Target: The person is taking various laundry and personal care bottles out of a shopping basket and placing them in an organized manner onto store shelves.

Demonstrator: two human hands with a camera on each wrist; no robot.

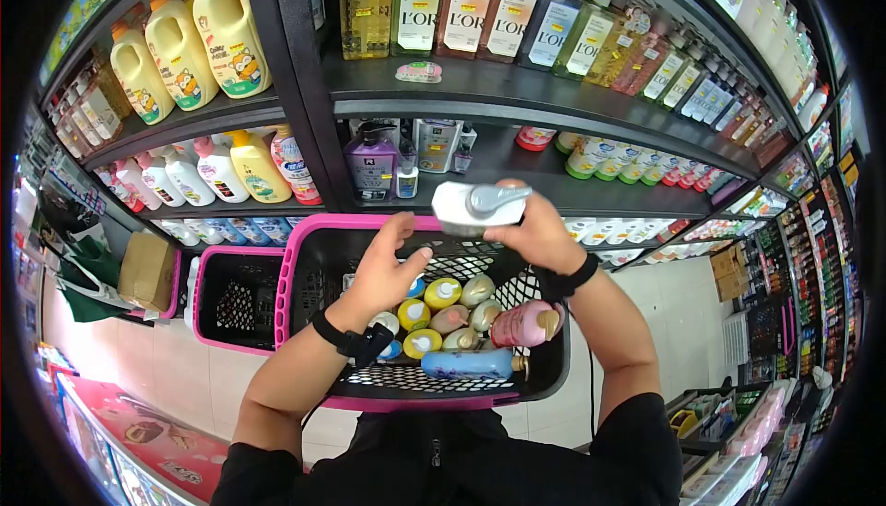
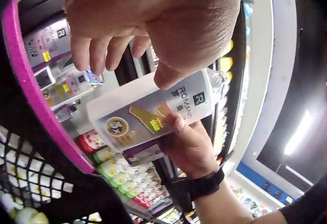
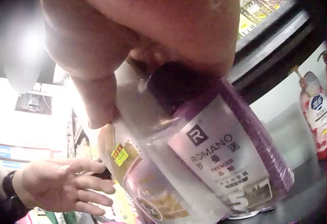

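While holding nothing in the loose left hand (image 1: 380, 271), grips the boxy silver-white plastic bottle (image 1: 457, 215) by its body in the right hand (image 1: 544, 237), likely to leave the grey pump (image 1: 496, 198) free, near the pink-rimmed black plastic basket (image 1: 287, 294).

Black shelf (image 1: 498, 82) — pump bottles (image 1: 466, 12) in line

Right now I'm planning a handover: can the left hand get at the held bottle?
Probably yes: the left hand is empty, and nothing seems to block it from the bottle in the right hand.
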